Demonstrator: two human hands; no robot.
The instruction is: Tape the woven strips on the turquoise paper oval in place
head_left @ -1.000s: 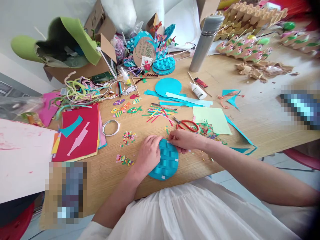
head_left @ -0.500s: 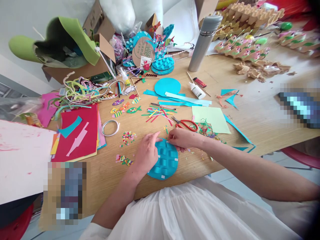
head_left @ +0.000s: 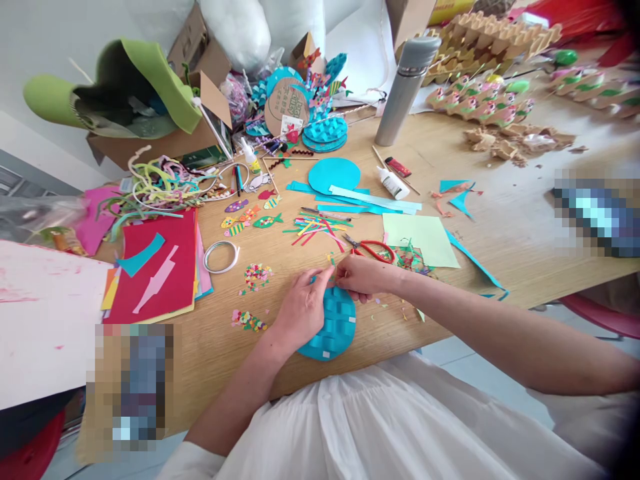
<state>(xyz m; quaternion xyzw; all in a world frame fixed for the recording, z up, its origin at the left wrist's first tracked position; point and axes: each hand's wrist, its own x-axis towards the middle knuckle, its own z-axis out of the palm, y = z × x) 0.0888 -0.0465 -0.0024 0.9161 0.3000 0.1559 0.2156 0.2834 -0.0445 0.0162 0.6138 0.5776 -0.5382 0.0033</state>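
A round blue paper disc [head_left: 340, 320] with woven strips lies near the table's front edge. Small white tabs [head_left: 326, 355] are visible on its surface. My left hand [head_left: 303, 303] covers the disc's left side and grips it near the upper edge, thumb and forefinger reaching toward the other hand. At the disc's top edge my right hand [head_left: 363, 275] is closed in a pinch; whatever is between its fingertips is too small to make out. Just beyond it lie red-handled scissors [head_left: 375, 251] and paper scraps [head_left: 413, 257].
Behind are a plain blue disc [head_left: 334, 175], a glue bottle [head_left: 393, 183] and a grey flask [head_left: 407, 93]. Leftward lie paper confetti [head_left: 257, 275], paper fish [head_left: 268, 220], a white coil [head_left: 221, 257] and red paper sheets [head_left: 150, 273]. A pale green sheet [head_left: 420, 233] lies to the right.
My left hand has shifted slightly right and up over the disc, covering a white tab that showed before. Its fingers are now closer to my right hand, which has barely moved.
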